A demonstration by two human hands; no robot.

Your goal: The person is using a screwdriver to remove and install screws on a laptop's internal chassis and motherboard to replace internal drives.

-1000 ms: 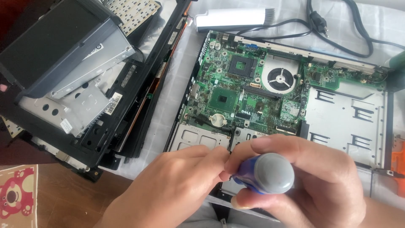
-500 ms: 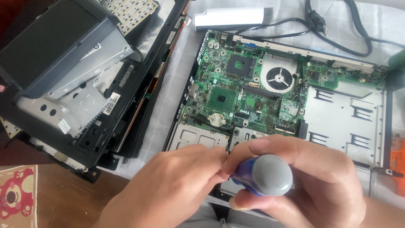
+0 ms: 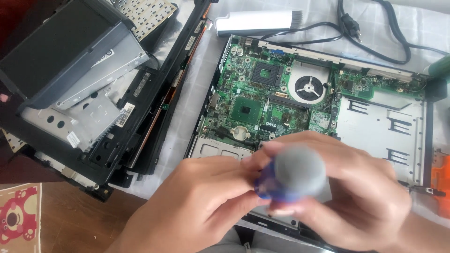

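Both my hands meet over the near edge of an opened laptop base (image 3: 412,136). My right hand (image 3: 361,197) is wrapped around a screwdriver (image 3: 293,175) with a blue handle and a grey round cap that points up at the camera. My left hand (image 3: 197,206) pinches the same handle from the left with its fingertips. The screwdriver's shaft and tip are hidden under my hands. Beyond them lies the green motherboard (image 3: 253,93) with a round fan (image 3: 308,87) and a coin cell (image 3: 240,132).
A pile of removed black laptop parts (image 3: 79,89) with a metal bracket and a keyboard lies to the left. A silver bar-shaped part (image 3: 258,22) and a black power cable (image 3: 375,33) lie at the back. An orange object (image 3: 440,182) sits at the right edge. A bear-patterned box (image 3: 18,220) rests on the wooden table.
My hands and the screwdriver have stayed in almost the same place, with only a slight shift of the grey cap. Nothing else moved.
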